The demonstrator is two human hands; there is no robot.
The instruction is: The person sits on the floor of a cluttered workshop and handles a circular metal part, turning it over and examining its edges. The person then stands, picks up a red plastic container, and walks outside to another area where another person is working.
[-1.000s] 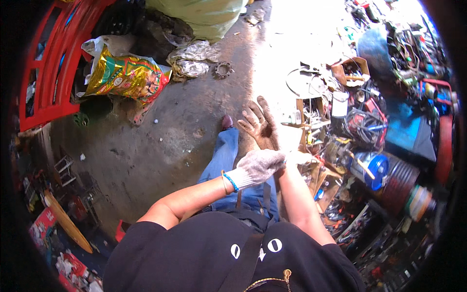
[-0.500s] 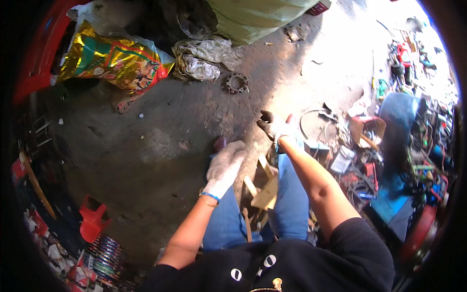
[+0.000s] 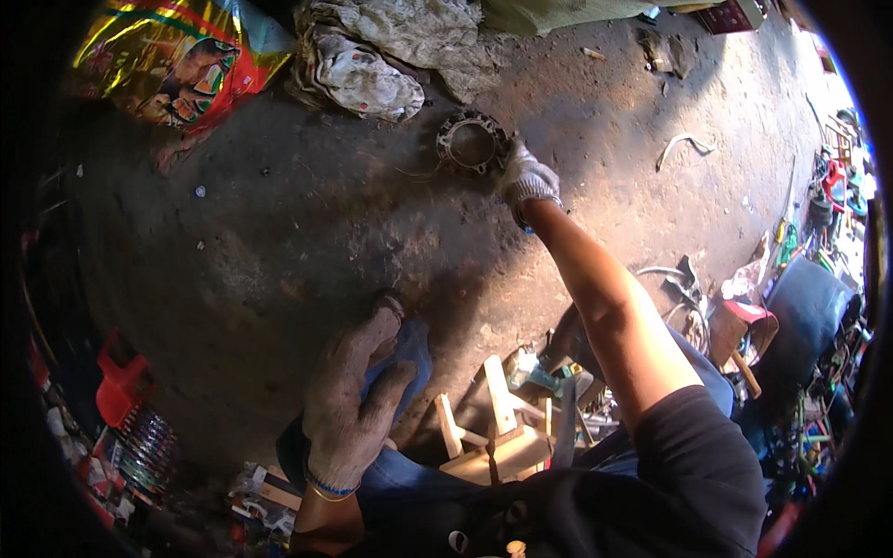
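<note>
A dark notched metal ring [image 3: 445,144], like a motor stator core, is on the dirty floor ahead of me. My right hand [image 3: 528,179], in a pale knitted work glove, reaches far out and has its fingers closed on the ring's right edge. The fingertips are partly hidden against the dark metal. My left hand [image 3: 349,400], in a soiled glove of the same kind, rests over my left knee. Its fingers stretch forward with the thumb apart, and it holds nothing.
A wooden stool [image 3: 507,453] stands between my legs. Crumpled dirty cloths [image 3: 363,79] and a shiny gold-and-red bag [image 3: 200,70] lie at the far left. Tools and scrap clutter the right side, near a hammer [image 3: 746,374]. A red plastic chair [image 3: 121,379] is at left.
My right hand has moved forward to the metal ring and closed on its edge. My left hand has come back to my left knee. My body leans further forward, and the stool shows more.
</note>
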